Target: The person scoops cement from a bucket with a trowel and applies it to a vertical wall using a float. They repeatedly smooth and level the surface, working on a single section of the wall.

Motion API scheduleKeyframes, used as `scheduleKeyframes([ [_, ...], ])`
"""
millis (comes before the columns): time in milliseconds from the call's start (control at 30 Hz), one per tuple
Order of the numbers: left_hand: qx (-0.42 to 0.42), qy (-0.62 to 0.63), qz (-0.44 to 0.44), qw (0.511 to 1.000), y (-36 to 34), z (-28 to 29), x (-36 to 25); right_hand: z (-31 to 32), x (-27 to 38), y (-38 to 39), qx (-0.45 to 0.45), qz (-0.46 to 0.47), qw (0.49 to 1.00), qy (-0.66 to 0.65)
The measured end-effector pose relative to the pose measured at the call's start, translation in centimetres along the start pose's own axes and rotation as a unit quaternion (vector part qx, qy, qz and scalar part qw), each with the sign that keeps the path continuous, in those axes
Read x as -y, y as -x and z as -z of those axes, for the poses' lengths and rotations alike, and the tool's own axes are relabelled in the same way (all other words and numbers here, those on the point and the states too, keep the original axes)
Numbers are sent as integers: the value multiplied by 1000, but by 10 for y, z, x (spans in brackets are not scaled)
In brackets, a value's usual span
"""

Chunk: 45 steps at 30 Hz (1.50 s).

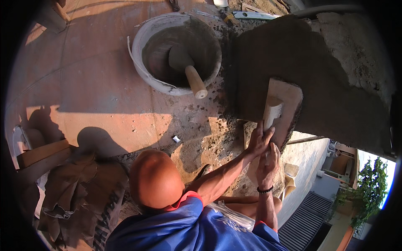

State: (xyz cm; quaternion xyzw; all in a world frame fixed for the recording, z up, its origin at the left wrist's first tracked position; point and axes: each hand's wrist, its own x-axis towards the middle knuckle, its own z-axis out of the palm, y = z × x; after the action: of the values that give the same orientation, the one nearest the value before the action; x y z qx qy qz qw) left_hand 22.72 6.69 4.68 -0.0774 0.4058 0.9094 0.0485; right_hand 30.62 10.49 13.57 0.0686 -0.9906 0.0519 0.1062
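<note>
My own hands are not in view. Another person in a blue shirt with red trim [197, 226] is seen from above and behind, both arms stretched forward. Their hands [263, 142] are at the lower end of a flat plastering float [286, 104] and its pale handle [272, 113]. The float lies against dark wet mortar [259, 54] spread over a rough pale surface [347, 54]. To the left of the float is a round pale bucket [140, 50] with mortar residue and a trowel [194, 79] in it, its wooden handle toward the lower right.
Reddish paving [83, 75] covers the left side, with torn brown paper sacks [75, 188] and boards [42, 154] below. A level [253, 15] and small tools lie at the top. At the lower right are a pale strip of ground [310, 154], a dark grating [305, 213] and foliage [372, 184].
</note>
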Motion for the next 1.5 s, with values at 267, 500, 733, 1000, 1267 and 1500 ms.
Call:
scheduleKeyframes([
  [267,31,92,97,991,8,20,9,-23,-7,-29,103,-86,973,-187],
  [500,67,35,137,988,3,30,19,-30,-13,-44,169,-42,979,-107],
  [733,96,67,173,978,-9,37,-14,-36,-2,-57,137,-74,982,-109],
  [1000,131,187,162,960,-29,33,-57,-24,11,-74,52,-78,994,-50],
  [1267,231,239,78,940,-63,13,-73,-4,34,-112,-31,-6,995,100],
  [1500,54,139,9,989,-92,4,-47,-34,9,-131,-5,18,994,111],
])
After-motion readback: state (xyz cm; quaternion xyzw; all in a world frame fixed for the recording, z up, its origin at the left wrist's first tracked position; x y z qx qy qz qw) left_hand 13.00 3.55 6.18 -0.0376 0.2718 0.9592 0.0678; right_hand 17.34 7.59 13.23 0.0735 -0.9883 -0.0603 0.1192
